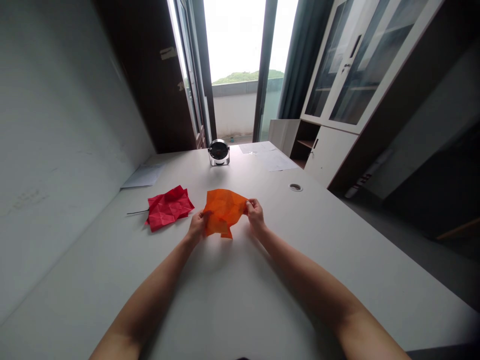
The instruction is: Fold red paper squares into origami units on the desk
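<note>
A thin, creased orange sheet (225, 207), tissue paper or cloth, is held up a little over the white table (225, 300). My left hand (196, 226) pinches its left edge, and my right hand (255, 212) grips the right edge near the upper corner. Between them the sheet sags, with a flap hanging at the bottom. To the left of my left hand lies a crumpled stack of red sheets (169, 207) of similar material. A thin black cord or stick (137, 212) pokes out from its left side.
A round black device on a metal stand (219, 152) sits near the far edge. White papers (277, 161) lie at the back right, another paper (141, 176) by the left wall. A cable hole (295, 187) is set in the tabletop. A cabinet (333, 150) stands beyond the right side.
</note>
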